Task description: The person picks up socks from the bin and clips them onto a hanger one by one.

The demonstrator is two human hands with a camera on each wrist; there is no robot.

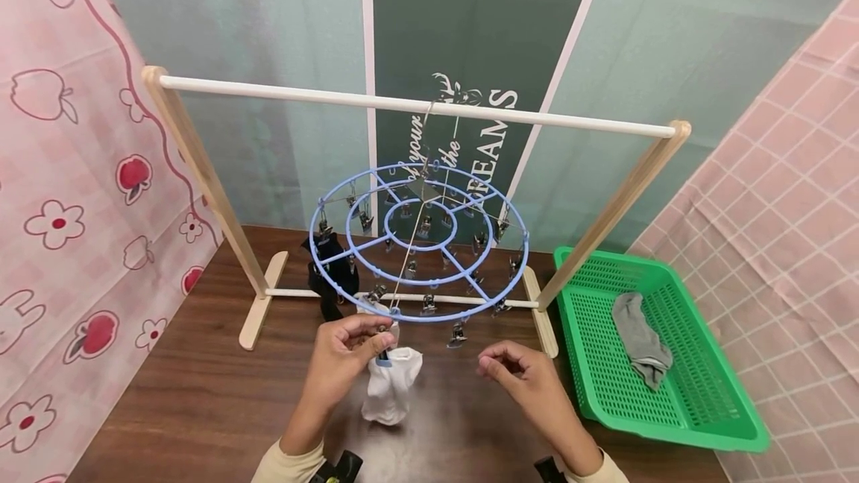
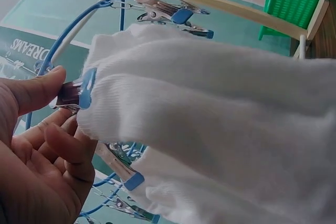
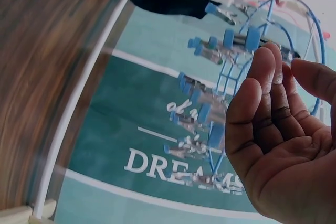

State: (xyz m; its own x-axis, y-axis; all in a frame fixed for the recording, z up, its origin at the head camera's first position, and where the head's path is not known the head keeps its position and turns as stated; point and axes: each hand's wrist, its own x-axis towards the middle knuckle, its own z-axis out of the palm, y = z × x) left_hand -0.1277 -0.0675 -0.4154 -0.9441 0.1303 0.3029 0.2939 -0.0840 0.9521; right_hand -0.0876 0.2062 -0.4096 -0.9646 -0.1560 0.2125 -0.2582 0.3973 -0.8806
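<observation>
A white sock (image 1: 391, 386) hangs by its cuff from a metal clip (image 2: 76, 94) with blue tips. My left hand (image 1: 345, 352) pinches that clip between thumb and fingers, at the near edge of a round blue clip hanger (image 1: 464, 273). Behind it, another white sock piece (image 2: 173, 187) hangs from a neighbouring clip in the left wrist view. Black fabric (image 1: 329, 259) hangs at the hanger's left side. My right hand (image 1: 526, 375) is empty, its fingers loosely curled, right of the sock and below the hanger's near rim.
The hanger hooks over the white top rail (image 1: 282, 95) of a wooden-legged rack on a brown table (image 1: 194, 393). To the right stands a green basket (image 1: 671, 431) with a grey sock (image 1: 637, 338) inside. Several loose clips dangle around the rings.
</observation>
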